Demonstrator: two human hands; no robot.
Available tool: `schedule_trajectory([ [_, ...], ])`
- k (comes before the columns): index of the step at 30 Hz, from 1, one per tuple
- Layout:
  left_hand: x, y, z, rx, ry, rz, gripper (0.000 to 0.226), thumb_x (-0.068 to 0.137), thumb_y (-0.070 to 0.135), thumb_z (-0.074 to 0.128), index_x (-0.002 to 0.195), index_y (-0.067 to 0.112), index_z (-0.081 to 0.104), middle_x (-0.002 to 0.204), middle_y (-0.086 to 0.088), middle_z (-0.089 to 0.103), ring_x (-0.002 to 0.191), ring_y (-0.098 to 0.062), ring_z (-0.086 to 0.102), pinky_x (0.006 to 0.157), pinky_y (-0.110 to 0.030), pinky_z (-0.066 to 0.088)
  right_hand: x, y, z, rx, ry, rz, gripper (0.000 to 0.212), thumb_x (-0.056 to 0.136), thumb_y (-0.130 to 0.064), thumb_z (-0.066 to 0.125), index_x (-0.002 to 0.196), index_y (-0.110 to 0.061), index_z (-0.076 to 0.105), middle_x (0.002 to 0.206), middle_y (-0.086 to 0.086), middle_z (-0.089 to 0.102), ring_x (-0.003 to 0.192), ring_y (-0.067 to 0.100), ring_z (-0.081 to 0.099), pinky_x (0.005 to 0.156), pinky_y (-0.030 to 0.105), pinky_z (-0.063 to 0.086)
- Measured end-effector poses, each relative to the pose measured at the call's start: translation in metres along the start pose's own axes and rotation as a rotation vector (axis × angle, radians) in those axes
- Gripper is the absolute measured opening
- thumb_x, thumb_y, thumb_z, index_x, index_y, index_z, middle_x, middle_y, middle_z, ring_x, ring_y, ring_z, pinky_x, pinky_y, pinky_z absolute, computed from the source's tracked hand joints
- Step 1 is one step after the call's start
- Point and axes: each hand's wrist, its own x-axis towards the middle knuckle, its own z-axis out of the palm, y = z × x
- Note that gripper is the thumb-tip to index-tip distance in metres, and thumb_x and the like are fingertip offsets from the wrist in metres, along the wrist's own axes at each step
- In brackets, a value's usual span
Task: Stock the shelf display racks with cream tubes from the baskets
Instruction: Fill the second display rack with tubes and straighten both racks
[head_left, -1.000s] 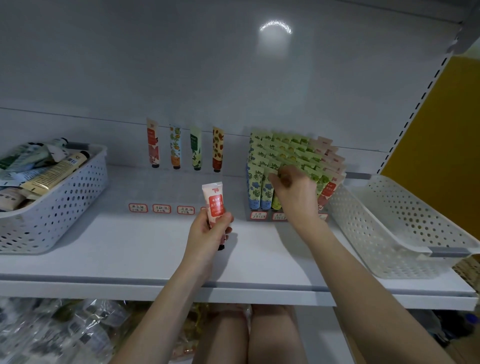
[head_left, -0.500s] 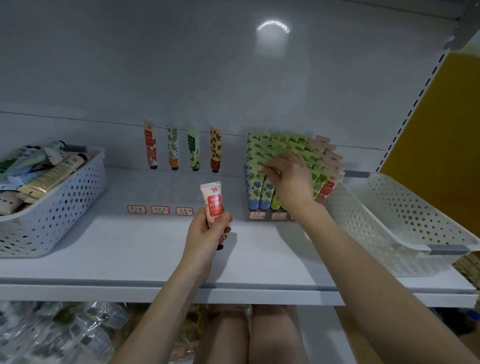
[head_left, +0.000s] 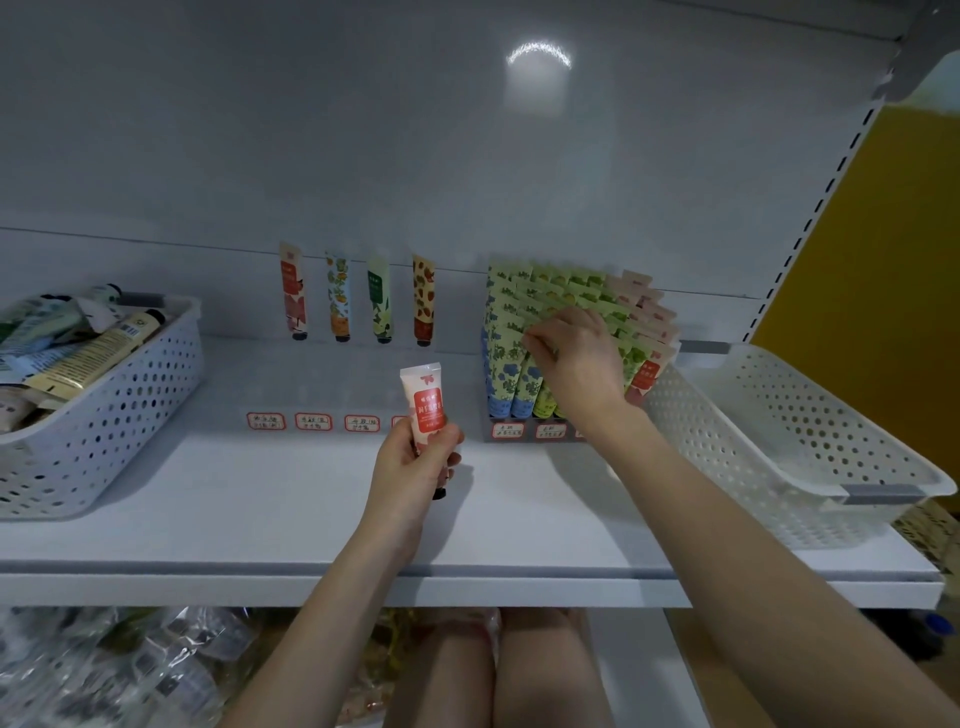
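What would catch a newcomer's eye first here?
The left hand holds a pink-and-red tube upright over the middle of the shelf. The right hand reaches into a packed rack of tubes beside it. A basket heaped with tubes sits at far left.

The left hand (head_left: 415, 462) covers the tube's (head_left: 427, 395) lower half, and the tube hides most of a fourth label (head_left: 397, 422). The right hand (head_left: 576, 358) masks several racked tubes (head_left: 519, 384); whether it pinches one is unclear. The left basket (head_left: 130, 395) is cut off at the edge. The bags (head_left: 104, 670) below are blurred.
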Motion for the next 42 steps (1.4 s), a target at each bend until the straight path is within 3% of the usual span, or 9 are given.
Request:
schedule_trajectory([
  [11, -0.001, 0.002, -0.003, 0.005, -0.023, -0.017, 0.005, 0.091, 0.018, 0.056, 0.095, 0.019, 0.053, 0.092, -0.007, 0.062, 0.077, -0.016, 0.055, 0.069, -0.027, 0.043, 0.0, 0.0, -0.002, 0.015, 0.02, -0.021, 0.012, 0.079, -0.011, 0.065, 0.08, -0.002, 0.073, 0.08, 0.013, 0.068, 0.08, 0.034, 0.059, 0.069, 0.029, 0.038],
  [17, -0.005, 0.006, -0.004, -0.002, -0.105, -0.01, 0.012, 0.091, 0.009, 0.054, 0.093, 0.02, 0.059, 0.089, -0.005, 0.063, 0.082, -0.019, 0.058, 0.071, -0.029, 0.045, 0.0, -0.01, -0.017, 0.164, 0.088, 0.091, 0.014, 0.085, -0.009, 0.061, 0.087, 0.0, 0.072, 0.084, 0.013, 0.069, 0.083, 0.029, 0.06, 0.071, 0.028, 0.044],
  [20, -0.011, 0.009, -0.003, -0.02, -0.187, 0.034, 0.011, 0.09, 0.011, 0.058, 0.096, 0.02, 0.061, 0.086, -0.004, 0.064, 0.082, -0.018, 0.062, 0.071, -0.028, 0.05, -0.007, -0.023, -0.036, 0.438, -0.099, 0.271, 0.017, 0.091, -0.015, 0.057, 0.088, -0.005, 0.071, 0.083, 0.01, 0.07, 0.075, 0.022, 0.062, 0.068, 0.029, 0.048],
  [24, -0.016, 0.012, 0.006, -0.023, -0.219, 0.071, 0.018, 0.087, 0.013, 0.061, 0.104, 0.019, 0.06, 0.092, 0.0, 0.07, 0.082, -0.015, 0.068, 0.07, -0.027, 0.052, -0.026, -0.037, -0.056, 0.68, -0.265, 0.325, 0.009, 0.089, -0.023, 0.059, 0.082, -0.024, 0.066, 0.076, -0.008, 0.065, 0.066, -0.002, 0.06, 0.063, 0.015, 0.051],
  [28, -0.023, 0.012, 0.018, -0.067, -0.323, 0.03, 0.022, 0.087, 0.013, 0.058, 0.109, 0.01, 0.057, 0.094, -0.006, 0.072, 0.083, -0.015, 0.07, 0.067, -0.025, 0.052, -0.044, -0.035, -0.066, 0.809, -0.327, 0.446, 0.023, 0.084, -0.019, 0.065, 0.106, -0.012, 0.064, 0.082, -0.005, 0.067, 0.068, -0.004, 0.063, 0.061, 0.011, 0.049],
  [32, -0.027, 0.004, 0.032, 0.09, -0.403, 0.083, 0.02, 0.09, 0.018, 0.057, 0.109, 0.015, 0.061, 0.093, -0.004, 0.072, 0.083, -0.017, 0.067, 0.065, -0.022, 0.052, -0.054, -0.019, -0.08, 0.814, -0.332, 0.479, 0.012, 0.082, -0.011, 0.067, 0.087, -0.02, 0.062, 0.065, -0.008, 0.065, 0.057, -0.002, 0.062, 0.055, 0.014, 0.049],
  [38, -0.015, -0.012, 0.069, 0.278, -0.37, 0.208, 0.009, 0.089, 0.013, 0.06, 0.095, 0.016, 0.065, 0.089, 0.0, 0.068, 0.078, -0.004, 0.064, 0.071, -0.019, 0.05, -0.054, 0.014, -0.11, 0.692, -0.255, 0.563, 0.01, 0.081, -0.006, 0.069, 0.076, -0.013, 0.063, 0.07, 0.005, 0.066, 0.059, 0.01, 0.064, 0.061, 0.022, 0.056],
  [40, -0.005, -0.025, 0.079, 0.49, -0.325, 0.274, 0.02, 0.09, 0.013, 0.059, 0.109, 0.011, 0.065, 0.103, -0.001, 0.067, 0.095, -0.013, 0.063, 0.084, -0.025, 0.048, -0.049, 0.028, -0.119, 0.631, -0.18, 0.587, 0.007, 0.081, -0.007, 0.069, 0.076, -0.011, 0.065, 0.07, 0.005, 0.066, 0.058, 0.012, 0.064, 0.062, 0.025, 0.057],
  [42, 0.003, -0.036, 0.087, 0.693, -0.305, 0.332, 0.033, 0.092, 0.018, 0.058, 0.123, 0.007, 0.059, 0.123, -0.004, 0.061, 0.114, -0.018, 0.056, 0.096, -0.026, 0.042, -0.044, 0.043, -0.127, 0.57, -0.123, 0.596, 0.007, 0.081, -0.007, 0.068, 0.076, -0.01, 0.065, 0.066, 0.004, 0.065, 0.052, 0.006, 0.062, 0.055, 0.019, 0.053],
])
